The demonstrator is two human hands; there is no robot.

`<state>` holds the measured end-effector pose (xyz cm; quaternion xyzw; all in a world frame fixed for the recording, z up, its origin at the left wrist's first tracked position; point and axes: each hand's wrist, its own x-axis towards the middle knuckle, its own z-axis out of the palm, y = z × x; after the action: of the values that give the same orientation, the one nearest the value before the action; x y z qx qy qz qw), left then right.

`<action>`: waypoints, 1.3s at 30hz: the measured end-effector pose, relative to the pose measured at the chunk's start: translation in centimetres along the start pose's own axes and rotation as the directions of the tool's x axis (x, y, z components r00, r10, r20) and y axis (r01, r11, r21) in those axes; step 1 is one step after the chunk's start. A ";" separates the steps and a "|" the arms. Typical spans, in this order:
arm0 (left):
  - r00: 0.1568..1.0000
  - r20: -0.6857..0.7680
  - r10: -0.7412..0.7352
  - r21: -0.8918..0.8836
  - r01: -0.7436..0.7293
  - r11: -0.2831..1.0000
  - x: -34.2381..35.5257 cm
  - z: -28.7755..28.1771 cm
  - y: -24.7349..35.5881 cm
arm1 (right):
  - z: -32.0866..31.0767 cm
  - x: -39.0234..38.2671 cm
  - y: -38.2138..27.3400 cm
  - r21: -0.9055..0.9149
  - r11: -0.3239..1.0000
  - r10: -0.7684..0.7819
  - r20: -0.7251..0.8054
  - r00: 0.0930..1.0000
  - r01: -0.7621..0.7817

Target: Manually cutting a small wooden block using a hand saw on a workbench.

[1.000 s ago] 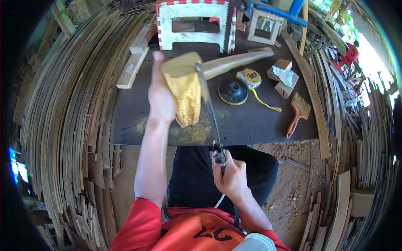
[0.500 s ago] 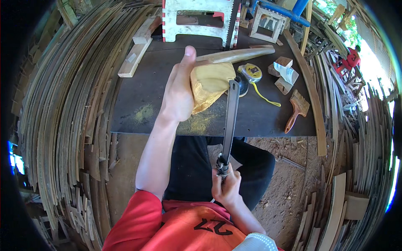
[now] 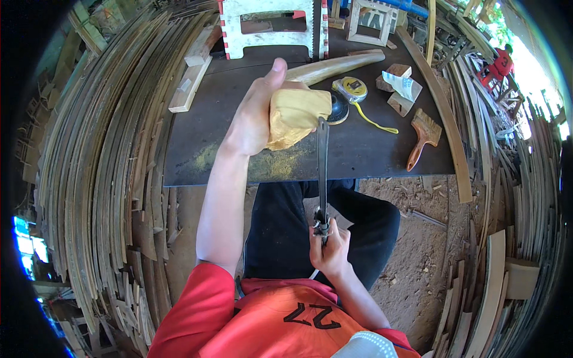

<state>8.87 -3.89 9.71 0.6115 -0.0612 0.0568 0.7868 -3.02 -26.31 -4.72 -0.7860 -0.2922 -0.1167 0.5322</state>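
Observation:
My left hand is closed round the left side of a chunky yellow wood block, thumb pointing up. The block is held over the table's near part, its faces cut in flat facets. My right hand, low in front of my lap, grips the handle of a long narrow metal-bladed tool. Its dark blade points away from me, seen nearly edge-on, with the tip by the block's lower right corner. Whether the tip touches the wood, I cannot tell. Yellow dust lies on the table below the block.
On the dark table are a curved wood piece, a round dark disc, a yellow tape measure, wood blocks and a brush. A white stool stands behind. Stacked wood strips flank both sides.
The tool's blade has turned more upright, and its tip has dropped slightly away from the block's upper right edge. The block has tilted in my left hand, and the whole view has shifted a little.

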 end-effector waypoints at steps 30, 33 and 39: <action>0.982 0.018 0.186 0.029 -0.186 0.982 -3.3 -0.4 -0.8 | -3.9 8.1 -6.8 0.278 0.957 0.021 0.212 0.977 -0.081; 0.978 -0.018 0.210 0.034 -0.209 0.977 -3.9 0.0 -0.9 | -4.2 8.9 -7.6 0.287 0.951 0.057 0.201 0.978 -0.114; 0.981 0.060 0.186 0.273 -0.195 0.942 -4.4 0.3 -0.6 | -5.2 9.2 -8.2 0.245 0.955 0.098 0.263 0.960 -0.164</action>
<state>4.67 -4.38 8.47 0.7078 -0.1245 0.1305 0.6830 0.20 -25.75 8.19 -0.7340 -0.3162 0.0582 0.5982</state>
